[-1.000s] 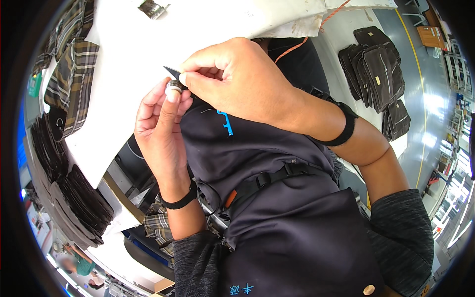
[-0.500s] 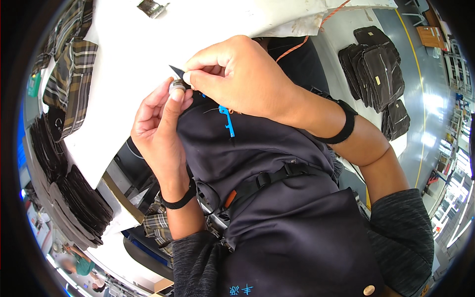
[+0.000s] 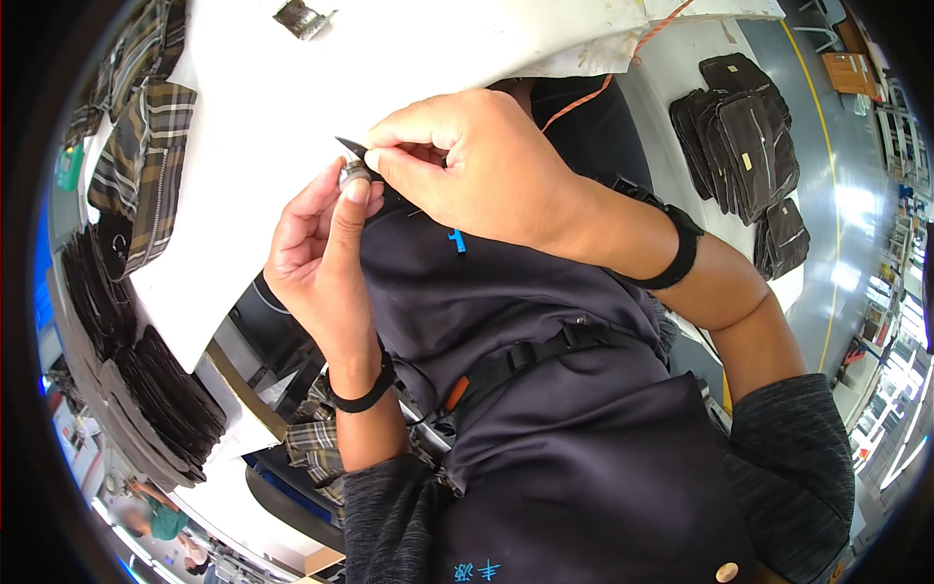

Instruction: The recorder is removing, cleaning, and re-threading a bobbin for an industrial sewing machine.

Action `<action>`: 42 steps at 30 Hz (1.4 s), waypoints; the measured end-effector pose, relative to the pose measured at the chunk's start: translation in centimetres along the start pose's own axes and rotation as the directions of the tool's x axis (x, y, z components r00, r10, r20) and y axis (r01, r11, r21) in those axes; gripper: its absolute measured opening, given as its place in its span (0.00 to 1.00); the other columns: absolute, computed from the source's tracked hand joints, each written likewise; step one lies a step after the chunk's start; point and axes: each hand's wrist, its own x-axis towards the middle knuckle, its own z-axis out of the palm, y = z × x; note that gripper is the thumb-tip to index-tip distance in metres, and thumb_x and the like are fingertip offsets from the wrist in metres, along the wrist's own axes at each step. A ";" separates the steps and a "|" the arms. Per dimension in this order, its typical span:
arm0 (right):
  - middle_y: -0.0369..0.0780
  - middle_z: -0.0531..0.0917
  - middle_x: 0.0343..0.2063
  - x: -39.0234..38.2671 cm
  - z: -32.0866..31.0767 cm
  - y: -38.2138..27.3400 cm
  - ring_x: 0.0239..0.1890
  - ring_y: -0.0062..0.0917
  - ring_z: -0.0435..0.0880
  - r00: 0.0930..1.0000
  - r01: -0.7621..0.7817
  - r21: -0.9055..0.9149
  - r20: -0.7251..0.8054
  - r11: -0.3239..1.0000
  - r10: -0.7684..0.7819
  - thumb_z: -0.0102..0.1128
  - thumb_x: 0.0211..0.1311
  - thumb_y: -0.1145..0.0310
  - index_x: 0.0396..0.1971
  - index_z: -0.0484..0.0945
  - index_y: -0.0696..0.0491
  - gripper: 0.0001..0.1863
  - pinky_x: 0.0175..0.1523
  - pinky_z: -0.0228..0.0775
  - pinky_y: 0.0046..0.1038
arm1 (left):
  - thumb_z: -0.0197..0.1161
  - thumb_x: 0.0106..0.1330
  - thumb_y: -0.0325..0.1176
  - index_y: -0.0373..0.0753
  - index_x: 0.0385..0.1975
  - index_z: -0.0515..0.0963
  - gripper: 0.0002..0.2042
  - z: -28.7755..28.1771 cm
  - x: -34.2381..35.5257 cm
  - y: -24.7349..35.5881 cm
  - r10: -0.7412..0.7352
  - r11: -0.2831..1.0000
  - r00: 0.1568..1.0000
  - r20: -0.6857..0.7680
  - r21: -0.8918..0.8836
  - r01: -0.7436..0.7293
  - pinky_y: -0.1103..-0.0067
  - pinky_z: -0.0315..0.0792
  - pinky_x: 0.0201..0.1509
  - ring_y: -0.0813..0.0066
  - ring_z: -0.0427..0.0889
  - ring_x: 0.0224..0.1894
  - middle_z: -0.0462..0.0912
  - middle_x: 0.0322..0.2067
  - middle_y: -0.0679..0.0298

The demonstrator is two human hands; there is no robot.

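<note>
My left hand (image 3: pixel 319 243) pinches a small round silver metal piece, seemingly a bobbin case (image 3: pixel 354 174), between thumb and fingers. Right above it, my right hand (image 3: pixel 486 180) is closed on a thin dark pointed tool (image 3: pixel 351 147), its tip jutting out to the left past my thumb. The rest of that tool is hidden in my fingers. Both hands meet over the near edge of the white tabletop (image 3: pixel 263 127), in front of my dark apron (image 3: pixel 506 282). A small blue plastic piece (image 3: pixel 458 241) hangs against the apron below my right hand.
Plaid fabric pieces (image 3: pixel 146 185) lie on the tabletop at the left, with stacks of dark fabric (image 3: pixel 165 399) below them. A metal part (image 3: pixel 303 18) sits at the far edge. More dark pieces (image 3: pixel 744 146) are piled at the right, near an orange cord (image 3: pixel 584 97).
Both hands have shifted slightly, the right one lower, covering more of the blue piece. The pointed tool has turned a little and looks narrower. Both grips stay closed.
</note>
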 end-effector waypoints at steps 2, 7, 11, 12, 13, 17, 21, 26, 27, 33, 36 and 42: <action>0.48 0.78 0.16 0.1 0.0 0.0 0.18 0.42 0.75 1.000 0.013 -0.013 -0.007 1.000 -0.013 0.58 0.55 0.75 0.19 0.77 0.59 0.07 0.26 0.67 0.36 | 0.66 0.68 0.21 0.26 0.50 0.80 0.12 0.1 0.0 -0.2 -0.005 1.000 1.000 -0.002 -0.007 0.005 0.76 0.83 0.48 0.73 0.87 0.40 0.87 0.40 0.56; 0.49 0.78 0.17 0.1 -0.3 -0.1 0.18 0.43 0.75 1.000 0.012 -0.022 0.008 1.000 -0.012 0.59 0.55 0.75 0.20 0.77 0.59 0.07 0.26 0.67 0.36 | 0.65 0.69 0.21 0.26 0.50 0.80 0.12 -0.1 0.3 -0.2 -0.028 1.000 0.999 0.024 -0.012 0.029 0.75 0.83 0.49 0.73 0.87 0.41 0.87 0.41 0.55; 0.48 0.78 0.16 0.3 -0.3 0.3 0.17 0.40 0.74 1.000 -0.007 -0.004 0.014 1.000 0.007 0.59 0.55 0.75 0.20 0.77 0.60 0.07 0.26 0.66 0.35 | 0.65 0.69 0.21 0.26 0.50 0.80 0.12 0.0 0.3 -0.3 -0.028 0.999 0.999 0.032 -0.026 0.029 0.74 0.84 0.50 0.71 0.88 0.41 0.87 0.42 0.54; 0.48 0.78 0.16 0.3 -0.3 0.4 0.16 0.37 0.74 0.999 -0.037 0.032 0.022 0.999 0.036 0.60 0.56 0.75 0.20 0.77 0.60 0.07 0.26 0.66 0.33 | 0.65 0.69 0.21 0.26 0.50 0.80 0.12 0.0 0.4 -0.4 -0.029 0.999 0.999 0.032 -0.026 0.030 0.74 0.84 0.50 0.71 0.88 0.41 0.87 0.42 0.54; 0.47 0.78 0.15 0.3 -0.3 0.4 0.15 0.34 0.74 0.997 -0.067 0.069 0.031 0.995 0.065 0.60 0.56 0.75 0.20 0.78 0.61 0.07 0.26 0.66 0.32 | 0.65 0.69 0.21 0.26 0.50 0.80 0.12 0.0 0.4 -0.4 -0.027 0.999 0.999 0.033 -0.022 0.027 0.74 0.84 0.50 0.70 0.88 0.42 0.87 0.42 0.54; 0.31 0.80 0.19 0.2 -0.8 -0.1 0.23 0.10 0.72 0.963 -0.233 0.113 0.165 0.966 0.213 0.61 0.66 0.75 0.36 0.85 0.63 0.07 0.27 0.63 0.20 | 0.68 0.67 0.21 0.27 0.49 0.81 0.13 0.1 0.5 -0.4 -0.031 0.998 0.999 0.020 -0.056 0.033 0.78 0.84 0.49 0.73 0.89 0.39 0.88 0.39 0.55; 0.42 0.79 0.13 0.4 -0.8 0.3 0.15 0.19 0.73 0.975 -0.206 0.135 0.116 0.969 0.191 0.59 0.58 0.76 0.21 0.81 0.62 0.08 0.24 0.65 0.26 | 0.66 0.68 0.21 0.25 0.50 0.80 0.12 0.1 0.5 -0.5 -0.035 0.999 0.999 0.035 -0.007 0.035 0.74 0.84 0.50 0.69 0.88 0.41 0.87 0.42 0.54; 0.39 0.81 0.15 0.5 -0.5 1.4 0.18 0.14 0.75 0.984 -0.164 0.235 0.107 0.958 0.142 0.59 0.59 0.76 0.23 0.83 0.63 0.08 0.24 0.65 0.23 | 0.68 0.67 0.21 0.26 0.48 0.82 0.12 0.3 0.6 -0.4 -0.023 0.999 1.000 0.010 -0.023 0.023 0.78 0.84 0.49 0.73 0.88 0.38 0.88 0.39 0.55; 0.39 0.82 0.16 0.6 -0.6 1.3 0.19 0.14 0.75 0.981 -0.181 0.244 0.120 0.953 0.155 0.59 0.59 0.76 0.23 0.83 0.63 0.08 0.25 0.66 0.23 | 0.68 0.67 0.21 0.26 0.48 0.82 0.12 0.2 0.6 -0.5 -0.023 0.999 1.000 0.010 -0.023 0.024 0.78 0.84 0.49 0.73 0.88 0.38 0.88 0.39 0.55; 0.37 0.84 0.18 1.2 -0.9 0.1 0.21 0.13 0.77 0.965 -0.258 0.295 0.113 0.920 0.235 0.61 0.59 0.74 0.27 0.85 0.62 0.08 0.26 0.67 0.21 | 0.65 0.69 0.22 0.27 0.51 0.80 0.12 -0.2 1.1 -0.6 -0.013 1.000 1.000 0.019 -0.024 0.014 0.77 0.84 0.49 0.70 0.88 0.41 0.87 0.42 0.53; 0.36 0.83 0.18 2.8 -3.3 -1.5 0.21 0.11 0.77 0.961 -0.277 0.207 0.070 0.938 0.268 0.62 0.61 0.69 0.28 0.85 0.63 0.11 0.26 0.68 0.20 | 0.60 0.74 0.26 0.28 0.56 0.76 0.14 -1.7 1.8 -0.4 -0.169 0.918 0.979 0.112 -0.345 0.198 0.79 0.85 0.49 0.69 0.87 0.45 0.84 0.49 0.52; 0.31 0.80 0.24 3.8 -7.9 -3.8 0.22 0.05 0.71 0.893 -0.451 0.258 0.119 0.855 0.435 0.63 0.69 0.62 0.44 0.85 0.60 0.16 0.25 0.60 0.11 | 0.56 0.76 0.28 0.31 0.62 0.67 0.18 -4.0 2.2 -0.3 -0.135 0.578 0.915 0.379 -0.720 0.384 0.79 0.85 0.49 0.72 0.84 0.47 0.78 0.52 0.55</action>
